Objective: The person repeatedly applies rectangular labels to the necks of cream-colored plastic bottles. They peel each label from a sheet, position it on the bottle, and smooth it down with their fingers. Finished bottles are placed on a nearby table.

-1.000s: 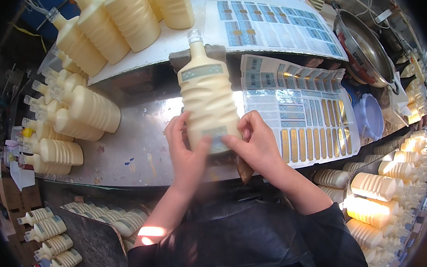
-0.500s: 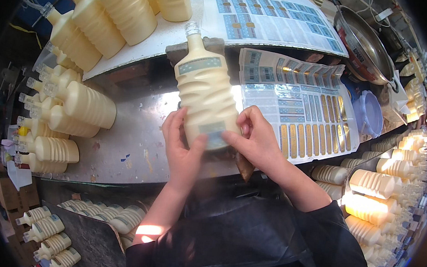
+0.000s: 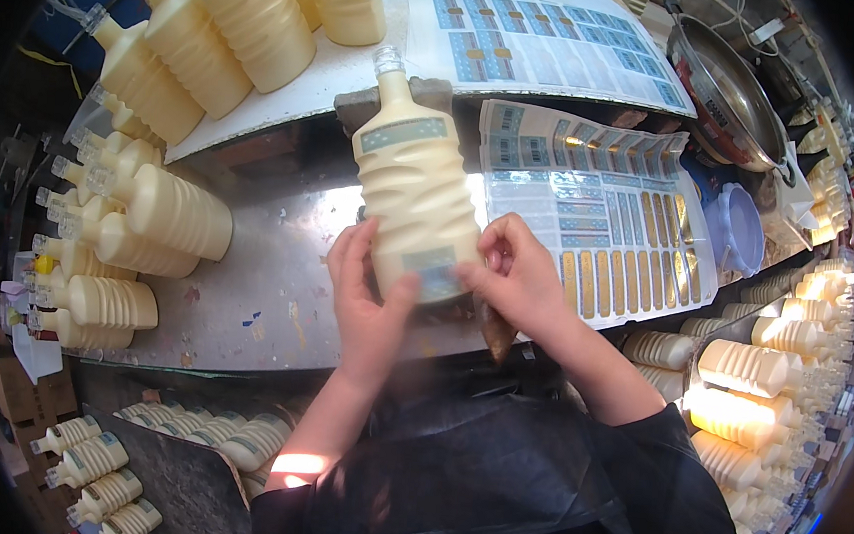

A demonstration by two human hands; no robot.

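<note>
A cream ribbed bottle (image 3: 415, 196) with a clear ridged neck lies tilted back, its upper part against a dark grey rest. One blue-grey label (image 3: 402, 136) spans its shoulder; another small blue label (image 3: 431, 273) sits near its base. My left hand (image 3: 367, 287) grips the bottle's lower left side, thumb on the front beside the lower label. At that label's right end, the thumb of my right hand (image 3: 512, 274) presses, its other fingers curled. A pointed brown piece (image 3: 495, 338) juts out below my right hand; I cannot tell whether the hand touches it.
Label sheets (image 3: 592, 210) in blue and gold lie right of the bottle, with another sheet (image 3: 550, 41) on the white shelf behind. Cream bottles (image 3: 181, 209) are stacked at left; more (image 3: 750, 368) fill the right side. A lilac bucket (image 3: 736, 228) and metal pan (image 3: 727, 85) stand at right.
My right thumb has slid slightly right along the lower label. The bottle has shifted very little, and my left hand keeps its hold.
</note>
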